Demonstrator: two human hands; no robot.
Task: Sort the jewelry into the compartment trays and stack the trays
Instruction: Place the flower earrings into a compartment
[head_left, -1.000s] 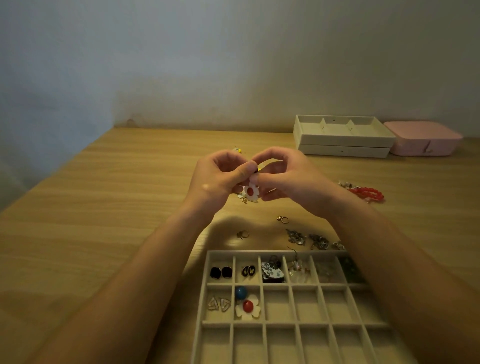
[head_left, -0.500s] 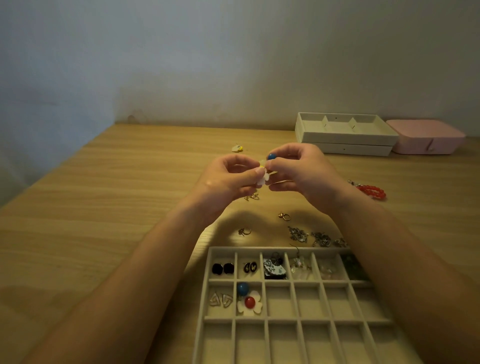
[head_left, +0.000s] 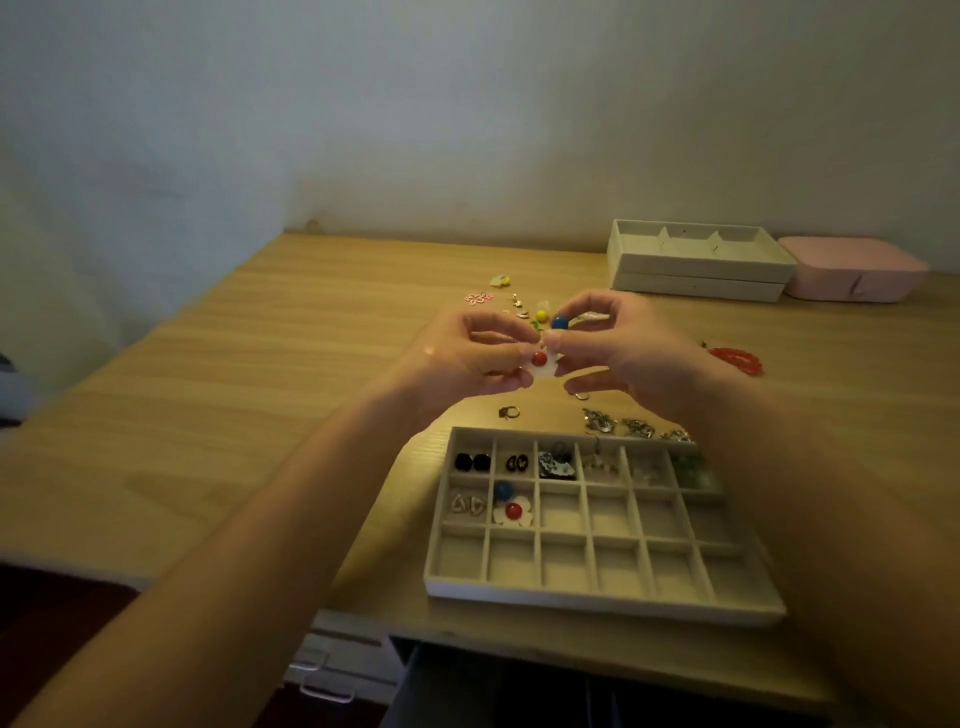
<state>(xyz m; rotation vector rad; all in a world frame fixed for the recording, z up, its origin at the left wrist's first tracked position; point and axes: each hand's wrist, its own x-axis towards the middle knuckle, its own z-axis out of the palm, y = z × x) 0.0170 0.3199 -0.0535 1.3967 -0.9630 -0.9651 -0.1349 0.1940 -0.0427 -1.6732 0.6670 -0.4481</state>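
Both hands meet above the table, behind a beige compartment tray (head_left: 582, 592). My left hand (head_left: 467, 358) pinches a white flower earring with a red centre (head_left: 541, 364). My right hand (head_left: 618, 348) pinches the same earring at its blue bead (head_left: 559, 322). A matching flower earring (head_left: 511, 512) lies in the tray's second row. The tray's back row holds black studs (head_left: 472, 462), other dark earrings and pale pieces. Loose jewelry lies behind the hands, among it a pink flower piece (head_left: 478, 298) and a yellow bead (head_left: 542, 315).
Two stacked beige trays (head_left: 696, 267) and a pink box (head_left: 852, 275) stand at the back right. A red bead bracelet (head_left: 737, 359) lies to the right. A ring (head_left: 509, 412) and silver earrings (head_left: 618, 423) lie just behind the tray. The table's front edge is close below.
The view has tilted and pulled back, showing the table's front edge. My hands stay together on the flower earring, which has turned so its red centre faces me.
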